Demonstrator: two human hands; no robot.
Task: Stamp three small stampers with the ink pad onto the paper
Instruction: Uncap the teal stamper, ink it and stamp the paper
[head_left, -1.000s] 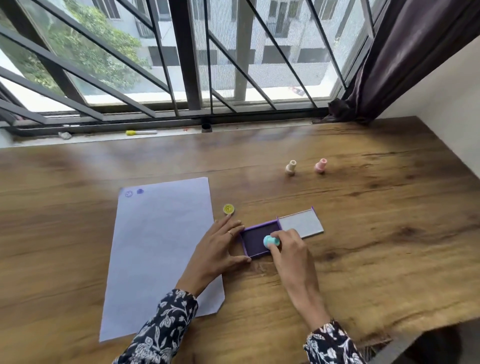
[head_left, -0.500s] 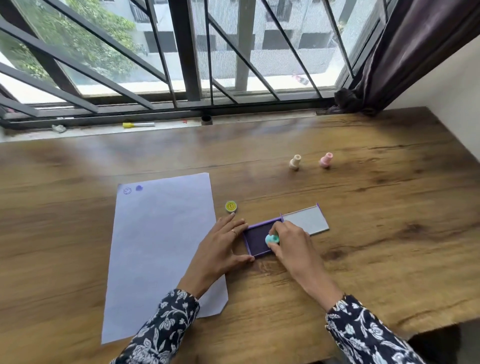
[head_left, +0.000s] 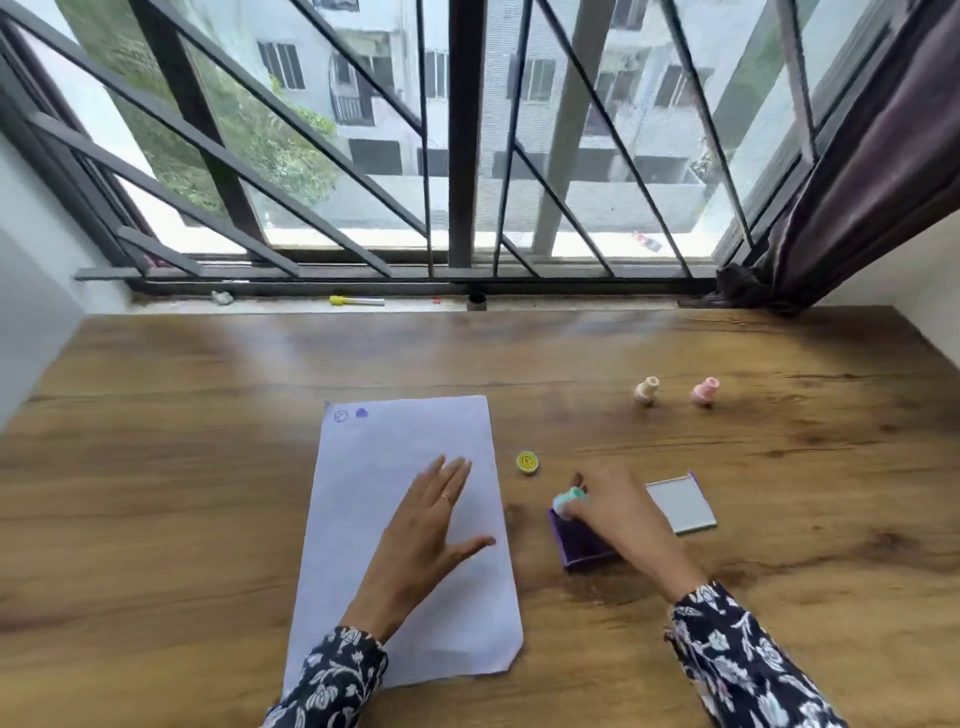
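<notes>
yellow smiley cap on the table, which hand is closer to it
Left. The left hand lies flat on the paper, fingertips just left of the yellow cap; the right hand holds the teal stamper slightly farther off.

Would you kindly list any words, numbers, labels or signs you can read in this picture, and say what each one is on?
No readable words or numbers anywhere.
Paper: two purple stamp marks at its top left corner, one a round smiley outline, the other a solid blot; no text.
Yellow cap: a smiley face sign, no lettering.
Marker on the sill: too small to read.
</notes>
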